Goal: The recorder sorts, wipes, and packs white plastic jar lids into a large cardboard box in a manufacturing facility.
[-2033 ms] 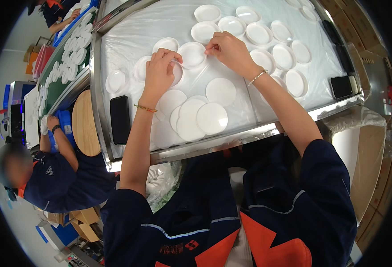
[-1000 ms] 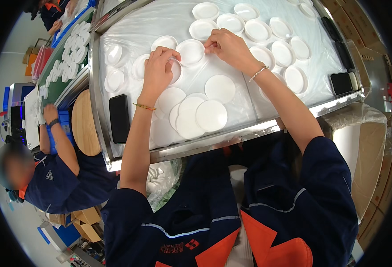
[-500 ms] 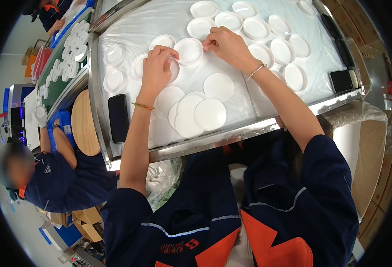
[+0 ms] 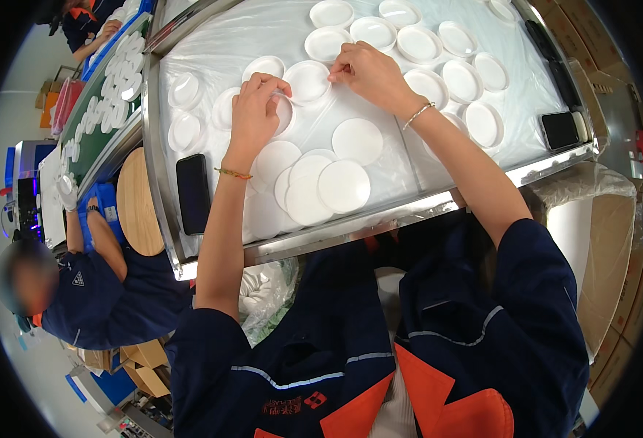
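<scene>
On the film-covered table, my left hand [image 4: 256, 109] curls its fingers over a white shallow dish [image 4: 284, 117], at the lower left of another white round dish [image 4: 308, 82]. What lies between its thumb and fingers is mostly hidden. My right hand [image 4: 369, 75] is closed in a pinch at the right rim of that second dish. Closer to me lies a loose pile of flat white discs [image 4: 309, 198], several of them overlapping. One more disc [image 4: 358, 141] rests at the pile's upper right.
Several white dishes [image 4: 463, 82] spread across the right and far side. Two dishes [image 4: 185, 131] sit at the left. Black phones lie near the left edge [image 4: 193, 193] and right corner [image 4: 559, 131]. A metal rim [image 4: 350, 239] borders the table. A co-worker [image 4: 110, 292] sits at left beside a round wooden stool [image 4: 138, 204].
Both hands keep nearly the same pose. The right hand has shifted very slightly to the left, along with a small shift of the whole view.
</scene>
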### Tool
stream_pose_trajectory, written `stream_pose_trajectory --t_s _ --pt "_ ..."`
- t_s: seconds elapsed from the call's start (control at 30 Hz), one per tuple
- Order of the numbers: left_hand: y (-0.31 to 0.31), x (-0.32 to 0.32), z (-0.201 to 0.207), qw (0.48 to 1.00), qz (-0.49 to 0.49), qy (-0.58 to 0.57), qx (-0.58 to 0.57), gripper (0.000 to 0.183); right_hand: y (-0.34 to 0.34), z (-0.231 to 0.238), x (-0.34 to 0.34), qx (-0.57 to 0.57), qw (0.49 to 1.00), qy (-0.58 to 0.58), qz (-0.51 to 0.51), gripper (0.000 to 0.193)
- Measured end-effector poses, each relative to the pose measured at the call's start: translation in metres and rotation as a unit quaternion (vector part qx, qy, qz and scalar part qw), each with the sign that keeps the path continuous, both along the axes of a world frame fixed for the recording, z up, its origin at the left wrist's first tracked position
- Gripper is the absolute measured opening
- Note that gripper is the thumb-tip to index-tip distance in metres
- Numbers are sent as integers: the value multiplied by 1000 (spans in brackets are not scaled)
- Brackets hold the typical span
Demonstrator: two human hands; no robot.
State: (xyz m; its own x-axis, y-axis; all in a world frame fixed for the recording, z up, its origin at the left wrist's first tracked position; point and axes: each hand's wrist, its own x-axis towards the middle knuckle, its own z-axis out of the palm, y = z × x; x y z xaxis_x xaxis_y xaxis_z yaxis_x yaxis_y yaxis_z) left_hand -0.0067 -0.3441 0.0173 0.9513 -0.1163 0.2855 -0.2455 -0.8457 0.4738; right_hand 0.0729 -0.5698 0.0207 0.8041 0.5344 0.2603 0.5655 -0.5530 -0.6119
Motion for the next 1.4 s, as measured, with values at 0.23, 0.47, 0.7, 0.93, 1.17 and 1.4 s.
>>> stream_pose_trajectory --t_s 0.23,0.47,0.7,0.93,1.17,1.4 --pt "0 -1 0 1000 9 10 1 28 0 0 -1 3 1000 -5 1 12" --pt "-1 0 0 1000 7 13 0 28 -1 -2 1 7 1000 -10 3 10" --pt "0 1 -1 1000 5 8 -1 28 -1 -3 1 7 1000 -6 3 10" --pt "0 0 -2 1000 4 2 5 28 0 -5 -1 14 1000 -22 1 11" --pt "1 0 -2 1000 6 -2 4 27 0 -5 1 4 1000 -12 5 9" --pt "2 4 -6 1000 -6 -27 8 27 -4 -4 7 11 998 -67 -15 9"
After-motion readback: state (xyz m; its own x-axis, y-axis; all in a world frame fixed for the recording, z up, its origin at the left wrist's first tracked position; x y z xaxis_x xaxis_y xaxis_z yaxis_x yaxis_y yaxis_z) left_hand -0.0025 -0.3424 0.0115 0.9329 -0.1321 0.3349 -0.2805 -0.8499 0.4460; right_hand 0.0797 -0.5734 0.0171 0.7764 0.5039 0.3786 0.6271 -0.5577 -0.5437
